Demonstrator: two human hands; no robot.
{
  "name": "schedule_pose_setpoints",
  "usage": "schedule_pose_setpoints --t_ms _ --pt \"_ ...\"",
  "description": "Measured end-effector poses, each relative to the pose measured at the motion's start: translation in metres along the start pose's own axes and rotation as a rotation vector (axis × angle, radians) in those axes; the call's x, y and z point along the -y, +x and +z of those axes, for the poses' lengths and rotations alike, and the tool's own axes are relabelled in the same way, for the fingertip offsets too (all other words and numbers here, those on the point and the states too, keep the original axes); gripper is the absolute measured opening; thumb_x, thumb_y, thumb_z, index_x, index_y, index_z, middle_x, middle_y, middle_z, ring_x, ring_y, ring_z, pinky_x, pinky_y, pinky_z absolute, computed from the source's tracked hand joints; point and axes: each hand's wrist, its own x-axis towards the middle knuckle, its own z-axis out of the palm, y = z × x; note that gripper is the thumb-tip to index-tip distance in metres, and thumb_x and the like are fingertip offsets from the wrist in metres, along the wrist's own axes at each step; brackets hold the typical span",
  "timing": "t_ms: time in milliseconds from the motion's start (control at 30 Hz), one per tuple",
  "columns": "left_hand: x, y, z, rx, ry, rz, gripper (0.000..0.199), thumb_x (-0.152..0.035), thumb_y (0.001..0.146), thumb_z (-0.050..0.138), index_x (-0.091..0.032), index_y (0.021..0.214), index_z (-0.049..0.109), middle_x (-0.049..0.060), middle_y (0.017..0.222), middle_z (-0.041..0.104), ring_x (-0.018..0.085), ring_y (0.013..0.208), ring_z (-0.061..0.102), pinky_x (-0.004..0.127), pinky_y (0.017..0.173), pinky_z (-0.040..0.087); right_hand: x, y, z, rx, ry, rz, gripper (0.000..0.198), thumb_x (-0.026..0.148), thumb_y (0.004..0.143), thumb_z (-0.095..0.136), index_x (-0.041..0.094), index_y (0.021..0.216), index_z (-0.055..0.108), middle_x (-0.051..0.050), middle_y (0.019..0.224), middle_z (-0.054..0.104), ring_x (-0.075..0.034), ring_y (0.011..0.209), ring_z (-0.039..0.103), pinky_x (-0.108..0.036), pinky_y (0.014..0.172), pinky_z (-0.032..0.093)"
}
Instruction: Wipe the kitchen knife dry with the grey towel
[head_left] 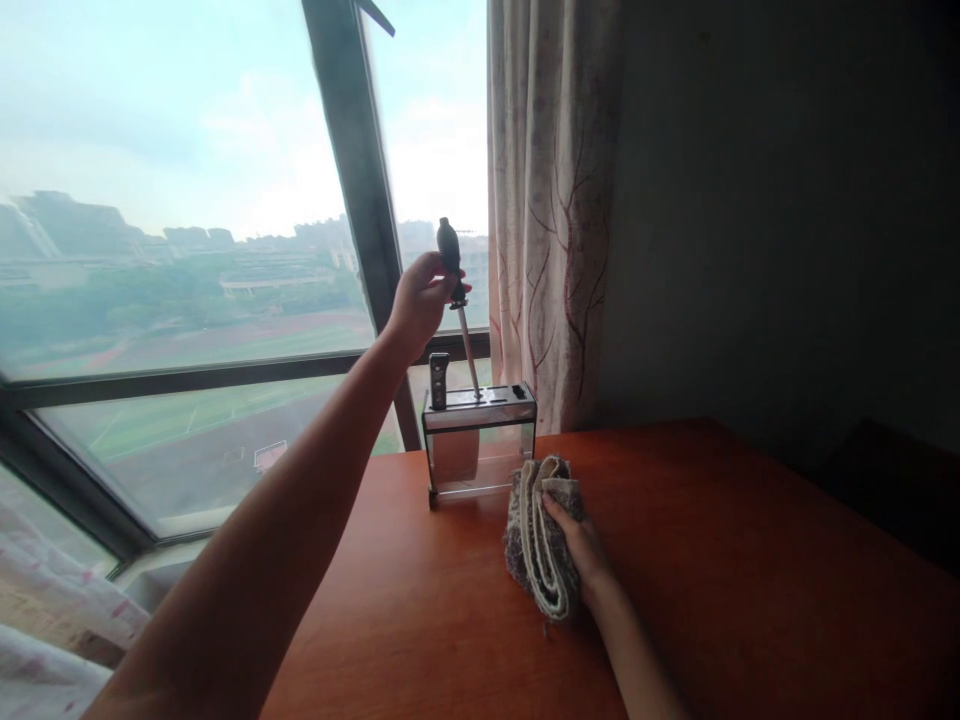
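Note:
Far in front, my left hand [418, 305] is closed around the black handle of a honing steel [469, 355]. Its thin metal rod points down, and the tip meets the slotted top of a clear knife block [499, 412]; whether the tip is inside a slot I cannot tell. One knife [439, 382] stands in the left end of the block, dark handle up, its broad blade showing through the clear wall. Nearer and to the right, my right hand [589, 555] grips a folded grey and cream cloth [544, 545] just over the table, close to the block's front right corner.
The reddish-brown wooden table [420, 620] carries the block near its far edge. Behind it are a slanted window frame [352, 150] and a patterned curtain [555, 200]. A dark wall [750, 250] rises on the right. More curtain [60, 620] hangs at lower left.

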Motion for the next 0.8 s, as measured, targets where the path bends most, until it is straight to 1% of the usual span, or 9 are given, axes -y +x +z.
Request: schedule_pose_setpoints --t_ms 167,300,400,500,533,567,667,733,800 --pt "0.005 0.003 0.007 -0.037 0.059 -0.042 0.016 -0.007 0.071 0.056 -0.018 0.082 0.058 0.0 0.074 0.058 0.014 0.06 0.061 0.028 0.059 0.049 -0.001 0.0 0.0 -0.01 -0.01 0.003 0.048 0.046 0.062 0.078 0.015 0.097 0.07 -0.006 0.077 0.076 -0.025 0.072 0.072 -0.033 0.067 0.057" --pt "0.015 0.005 0.019 -0.069 0.157 0.004 0.007 -0.014 0.075 0.059 -0.019 0.079 0.056 -0.001 0.071 0.055 0.012 0.053 0.058 0.027 0.055 0.046 -0.005 0.002 -0.002 -0.002 -0.006 0.001 0.048 0.046 0.064 0.077 0.015 0.1 0.069 -0.005 0.076 0.075 -0.026 0.072 0.072 -0.034 0.066 0.057" --pt "0.021 0.007 0.025 -0.029 0.222 0.019 0.004 -0.02 0.077 0.061 -0.019 0.078 0.058 0.0 0.072 0.056 0.013 0.053 0.058 0.029 0.055 0.045 -0.007 0.003 -0.003 0.001 -0.009 0.0 0.047 0.045 0.065 0.077 0.016 0.1 0.068 -0.005 0.079 0.076 -0.026 0.075 0.072 -0.034 0.067 0.057" --pt "0.023 0.009 0.026 -0.037 0.343 0.065 0.005 -0.021 0.075 0.064 -0.019 0.078 0.06 0.001 0.069 0.057 0.016 0.056 0.058 0.031 0.061 0.045 -0.006 0.001 -0.002 0.005 -0.012 0.004 0.044 0.045 0.065 0.076 0.016 0.097 0.069 -0.005 0.083 0.076 -0.025 0.078 0.072 -0.033 0.071 0.057" --pt "0.024 0.009 0.026 -0.048 0.4 0.085 0.008 -0.02 0.073 0.066 -0.02 0.08 0.061 0.001 0.068 0.057 0.018 0.059 0.059 0.032 0.064 0.045 -0.005 0.001 -0.002 0.004 -0.015 0.006 0.043 0.045 0.066 0.076 0.016 0.096 0.069 -0.005 0.084 0.076 -0.025 0.078 0.072 -0.033 0.071 0.057" --pt "0.025 0.009 0.025 -0.056 0.453 0.104 0.016 -0.017 0.071 0.069 -0.02 0.085 0.062 0.0 0.066 0.058 0.02 0.062 0.059 0.034 0.068 0.045 -0.005 0.0 -0.001 0.002 -0.016 0.009 0.043 0.045 0.066 0.076 0.015 0.096 0.069 -0.006 0.084 0.076 -0.026 0.078 0.072 -0.033 0.071 0.057" --pt "0.031 0.006 0.025 -0.052 0.522 0.147 0.052 -0.009 0.063 0.072 -0.023 0.111 0.058 0.0 0.063 0.06 0.025 0.069 0.06 0.038 0.076 0.043 -0.003 -0.002 0.001 0.003 -0.013 0.013 0.043 0.045 0.065 0.076 0.015 0.095 0.069 -0.006 0.084 0.076 -0.026 0.079 0.072 -0.033 0.07 0.057" --pt "0.037 0.001 0.027 0.003 0.599 0.128 0.064 -0.008 0.064 0.071 -0.023 0.124 0.05 0.002 0.067 0.064 0.027 0.073 0.062 0.039 0.077 0.042 -0.004 -0.002 0.002 0.003 -0.017 0.007 0.043 0.045 0.064 0.077 0.016 0.095 0.07 -0.005 0.083 0.076 -0.026 0.077 0.072 -0.032 0.069 0.057" --pt "0.041 -0.006 0.029 0.114 0.792 0.039 0.066 -0.012 0.071 0.067 -0.022 0.131 0.043 0.008 0.076 0.067 0.029 0.079 0.063 0.04 0.077 0.042 -0.005 -0.001 0.002 0.004 -0.024 0.008 0.043 0.046 0.064 0.077 0.016 0.095 0.069 -0.005 0.078 0.076 -0.025 0.073 0.072 -0.032 0.066 0.057"
